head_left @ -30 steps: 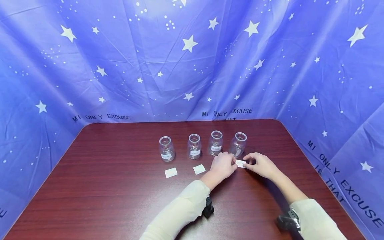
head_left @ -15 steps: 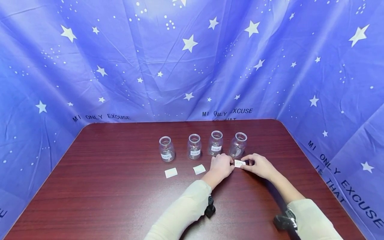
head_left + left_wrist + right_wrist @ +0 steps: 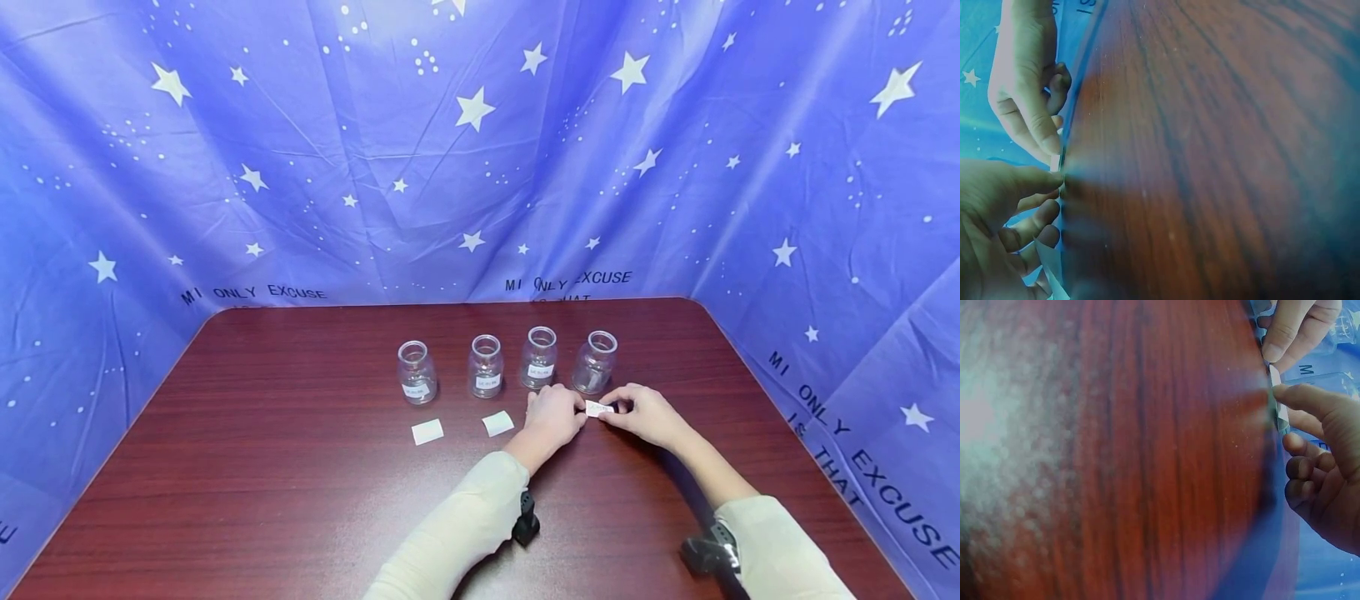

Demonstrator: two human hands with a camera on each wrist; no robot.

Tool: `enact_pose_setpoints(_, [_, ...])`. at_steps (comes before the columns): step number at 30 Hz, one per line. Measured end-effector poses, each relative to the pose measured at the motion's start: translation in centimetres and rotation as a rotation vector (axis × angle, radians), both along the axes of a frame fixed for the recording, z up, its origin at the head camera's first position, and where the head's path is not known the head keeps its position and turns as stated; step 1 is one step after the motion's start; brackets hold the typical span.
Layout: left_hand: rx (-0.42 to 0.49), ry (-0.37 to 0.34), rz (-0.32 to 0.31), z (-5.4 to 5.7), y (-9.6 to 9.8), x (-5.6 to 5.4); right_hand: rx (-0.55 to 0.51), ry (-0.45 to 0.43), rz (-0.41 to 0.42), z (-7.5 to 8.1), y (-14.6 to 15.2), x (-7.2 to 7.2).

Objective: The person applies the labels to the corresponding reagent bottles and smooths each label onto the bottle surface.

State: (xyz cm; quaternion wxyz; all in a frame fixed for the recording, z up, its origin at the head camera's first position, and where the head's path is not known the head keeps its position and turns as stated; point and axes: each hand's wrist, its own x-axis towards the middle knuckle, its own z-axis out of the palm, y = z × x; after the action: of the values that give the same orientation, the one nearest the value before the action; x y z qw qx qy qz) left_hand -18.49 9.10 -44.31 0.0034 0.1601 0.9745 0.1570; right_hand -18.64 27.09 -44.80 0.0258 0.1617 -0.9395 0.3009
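Observation:
A small white label with dark print is held between both hands, in front of the rightmost glass jar. My left hand pinches its left end with thumb and forefinger. The right hand pinches the label's other end, fingers bent. In the right wrist view the label appears almost edge-on, with the right thumb on it and the left fingertips at its upper end. The left wrist view shows both hands' fingertips close together. No label shows on the front of the rightmost jar.
Three more glass jars stand in a row to the left, including the far-left jar, each bearing a white label. Two blank pale paper pieces, one left and one right, lie before them. A starry blue curtain surrounds the table.
The label and right hand have shifted slightly left, and the label's angle has altered between the fingers. The left hand drew back slightly, then stayed nearly still. Jars and paper pieces have not moved.

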Motion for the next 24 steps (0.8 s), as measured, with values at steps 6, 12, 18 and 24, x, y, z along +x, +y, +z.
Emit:
enact_pose_setpoints(6, [0.021, -0.003, -0.009, -0.18, -0.16, -0.49, -0.019, -0.022, 0.027, -0.06, -0.08, -0.07])
enact_pose_setpoints(12, [0.005, -0.014, -0.028, 0.15, -0.35, -0.48, -0.029, -0.04, 0.014, -0.18, -0.12, -0.37])
enact_pose_setpoints(18, [0.001, -0.01, -0.026, 0.13, -0.28, -0.53, -0.028, -0.045, 0.011, -0.27, -0.07, -0.61])
enact_pose_setpoints(24, [0.013, -0.013, -0.026, -0.04, -0.19, -0.7, -0.04, -0.051, -0.003, -0.39, -0.08, -0.53])
